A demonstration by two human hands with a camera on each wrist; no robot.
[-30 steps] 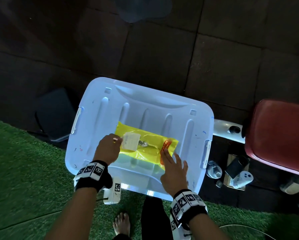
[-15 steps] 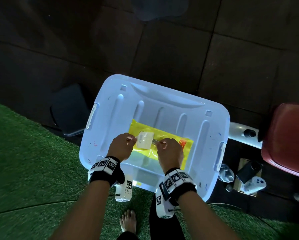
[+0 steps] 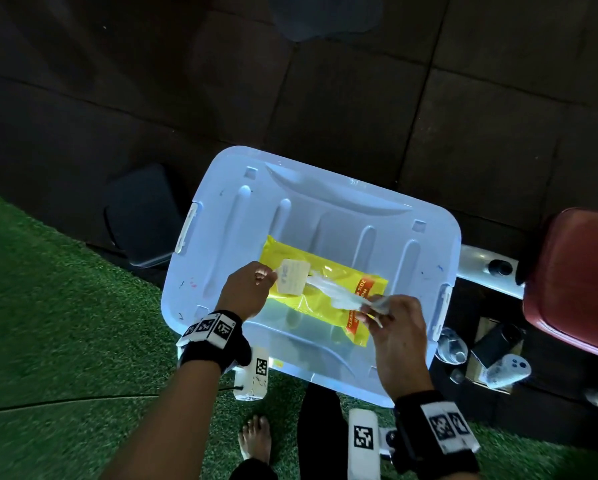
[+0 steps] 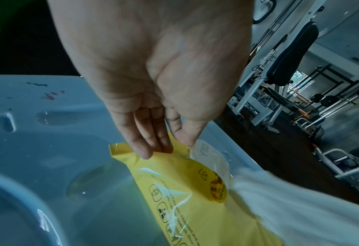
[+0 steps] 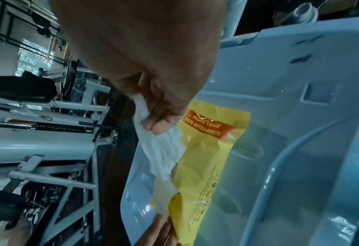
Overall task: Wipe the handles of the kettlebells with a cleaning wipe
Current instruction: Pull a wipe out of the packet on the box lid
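A yellow pack of wipes lies on the pale blue lid of a storage bin. My left hand pinches the peeled-back seal flap at the pack's left end. My right hand pinches a white wipe that stretches out of the pack's opening toward the right. No kettlebell is in view.
A red padded bench stands at the right, with bottles and a white controller on the floor beside it. A dark bin sits left of the lid. Green turf lies under my bare foot. Gym frames fill the background.
My right hand moved from the pack's right end to its opening, took hold of a wipe and pulled it out to the right. My left hand kept the flap held back.
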